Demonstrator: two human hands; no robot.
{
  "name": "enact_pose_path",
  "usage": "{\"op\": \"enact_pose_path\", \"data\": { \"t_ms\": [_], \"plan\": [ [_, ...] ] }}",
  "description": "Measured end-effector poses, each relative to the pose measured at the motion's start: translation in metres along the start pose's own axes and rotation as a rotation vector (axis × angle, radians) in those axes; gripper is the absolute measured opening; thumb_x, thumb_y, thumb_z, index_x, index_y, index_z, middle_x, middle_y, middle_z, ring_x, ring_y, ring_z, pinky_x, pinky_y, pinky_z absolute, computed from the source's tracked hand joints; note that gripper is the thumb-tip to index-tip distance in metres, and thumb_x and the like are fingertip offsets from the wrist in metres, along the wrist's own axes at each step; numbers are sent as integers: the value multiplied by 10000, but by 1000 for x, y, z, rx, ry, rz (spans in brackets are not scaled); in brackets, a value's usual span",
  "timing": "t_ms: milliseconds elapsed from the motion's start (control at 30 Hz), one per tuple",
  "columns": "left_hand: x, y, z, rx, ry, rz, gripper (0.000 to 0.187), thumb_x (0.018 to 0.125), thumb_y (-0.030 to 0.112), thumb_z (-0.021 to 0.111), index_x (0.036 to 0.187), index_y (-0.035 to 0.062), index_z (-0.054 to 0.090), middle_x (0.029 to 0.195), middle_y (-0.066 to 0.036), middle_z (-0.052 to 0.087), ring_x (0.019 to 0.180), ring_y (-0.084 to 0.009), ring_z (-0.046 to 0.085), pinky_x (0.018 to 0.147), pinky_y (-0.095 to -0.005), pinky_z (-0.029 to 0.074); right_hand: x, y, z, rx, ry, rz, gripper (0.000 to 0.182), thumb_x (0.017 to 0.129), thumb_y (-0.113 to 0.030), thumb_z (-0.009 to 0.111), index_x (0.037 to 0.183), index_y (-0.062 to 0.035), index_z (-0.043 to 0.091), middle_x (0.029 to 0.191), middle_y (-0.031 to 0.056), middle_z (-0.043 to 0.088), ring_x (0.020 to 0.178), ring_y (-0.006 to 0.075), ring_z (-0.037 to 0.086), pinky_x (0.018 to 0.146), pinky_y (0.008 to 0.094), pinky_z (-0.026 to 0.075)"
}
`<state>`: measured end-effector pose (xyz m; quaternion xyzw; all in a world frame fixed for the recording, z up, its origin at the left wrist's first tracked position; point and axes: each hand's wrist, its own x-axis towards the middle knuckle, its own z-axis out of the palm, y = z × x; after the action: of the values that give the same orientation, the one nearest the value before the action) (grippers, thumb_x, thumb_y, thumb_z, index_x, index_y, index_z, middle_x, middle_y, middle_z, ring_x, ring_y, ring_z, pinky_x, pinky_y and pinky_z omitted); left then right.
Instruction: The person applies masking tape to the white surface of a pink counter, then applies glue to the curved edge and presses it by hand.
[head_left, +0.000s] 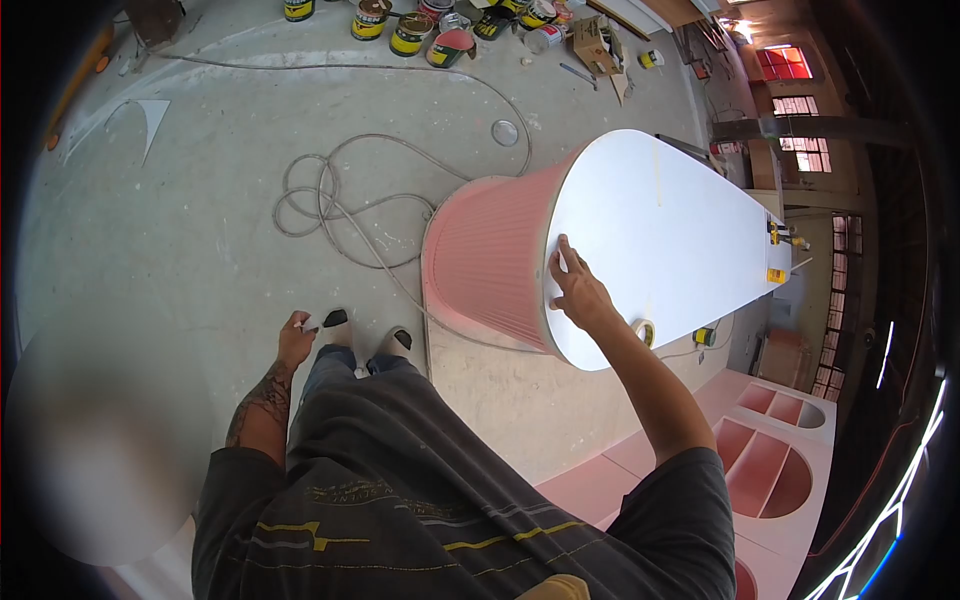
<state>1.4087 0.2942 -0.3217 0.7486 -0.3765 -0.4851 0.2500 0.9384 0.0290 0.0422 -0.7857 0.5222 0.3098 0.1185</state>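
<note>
A long counter has a smooth white top (650, 240) and a pink ribbed, curved side (495, 262). My right hand (582, 290) rests at the rounded edge of the white top, its fingers apart and touching the surface near the rim. Low at my side, well away from the counter, is my left hand (295, 338). Its fingers are curled together, with a small pale bit showing at the fingertips that I cannot make out. On the top's near edge, beyond my right wrist, sits a roll of tape (645, 332).
A hose (375, 136) lies in loops on the concrete floor beside the counter. Several paint cans (410, 35) and a cardboard box (597, 45) stand at the far side. To the right is a pink shelf unit with rounded openings (765, 470). A yellow container (776, 275) sits at the counter's far end.
</note>
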Motion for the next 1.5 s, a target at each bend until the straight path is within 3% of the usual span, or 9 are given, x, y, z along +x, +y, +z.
{"op": "enact_pose_path", "data": {
  "t_ms": [600, 667, 900, 1100, 1167, 1500],
  "plan": [
    [7, 9, 3, 1, -36, 36, 366, 908, 63, 757, 1260, 50, 660, 1171, -156, 759, 1097, -290, 742, 956, -394, 575, -5, -3, -2, 32, 9, 11, 916, 804, -81, 900, 1594, -94, 436, 1818, 145, 122, 1615, 352, 329, 1183, 438, 568],
    [6, 9, 4, -4, -68, -1, 455, 893, 77, 776, 1325, 17, 648, 1234, -160, 744, 1112, -270, 714, 961, -389, 563, -6, -4, -5, 34, 1, 16, 915, 805, -75, 898, 1595, -95, 436, 1819, 142, 123, 1617, 351, 325, 1183, 439, 569],
    [4, 13, 8, -62, -81, -36, 463, 891, 63, 765, 1335, 11, 643, 1269, -182, 731, 1155, -287, 713, 995, -391, 559, -5, -1, -1, 48, 14, 7, 904, 799, -67, 897, 1590, -75, 459, 1822, 152, 101, 1613, 359, 335, 1187, 439, 567],
    [8, -1, 14, -41, -69, 14, 463, 896, 55, 760, 1341, 12, 637, 1257, -183, 734, 1153, -288, 717, 992, -391, 562, -4, -5, -6, 38, -15, 27, 909, 801, -73, 898, 1594, -61, 456, 1822, 152, 106, 1616, 356, 330, 1190, 434, 564],
    [5, 0, 15, -43, -24, 27, 344, 927, 57, 748, 1259, 42, 662, 1160, -136, 762, 1076, -250, 742, 931, -382, 579, -4, -6, -7, 42, -26, 31, 911, 803, -82, 901, 1597, -63, 456, 1821, 152, 108, 1617, 355, 328, 1194, 432, 560],
    [-3, 1, 14, -88, -21, -4, 342, 929, 44, 740, 1263, 40, 664, 1161, -132, 762, 1074, -244, 744, 936, -371, 577, -3, -9, -12, -9, -38, 38, 917, 831, -123, 902, 1617, -67, 433, 1818, 158, 124, 1622, 352, 318, 1208, 431, 544]
  ]
}}
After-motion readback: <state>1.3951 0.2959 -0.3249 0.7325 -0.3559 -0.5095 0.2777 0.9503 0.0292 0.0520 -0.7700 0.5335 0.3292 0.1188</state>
